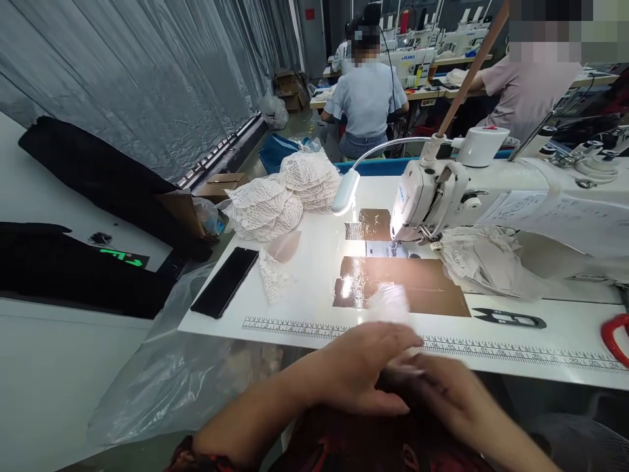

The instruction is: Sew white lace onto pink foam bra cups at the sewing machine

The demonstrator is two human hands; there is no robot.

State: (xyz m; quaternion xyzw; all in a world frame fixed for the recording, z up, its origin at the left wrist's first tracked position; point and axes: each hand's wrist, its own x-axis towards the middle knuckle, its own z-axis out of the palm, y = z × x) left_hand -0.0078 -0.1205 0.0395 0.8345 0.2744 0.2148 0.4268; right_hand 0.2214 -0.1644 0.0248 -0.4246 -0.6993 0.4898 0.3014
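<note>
My left hand [371,364] is over the front edge of the sewing table, fingers stretched toward the right and thumb apart below them. Close against it is my right hand [442,390], its fingers bent and smeared by motion. A pale, blurred piece [390,303], perhaps fabric, shows just beyond my left hand; which hand touches it, I cannot tell. Ahead stands a white sewing machine [413,196] with its lamp [346,191] lit. White lace pieces [268,206] are stacked at the table's back left, and more white fabric [484,259] lies under the machine arm.
A black phone [225,282] and a small lace scrap [270,275] lie left. Thread snips [510,318] and red-handled scissors [616,337] lie right. A printed ruler [304,329] runs along the front edge. Clear plastic [171,367] hangs at left. Two co-workers [363,98] sit ahead.
</note>
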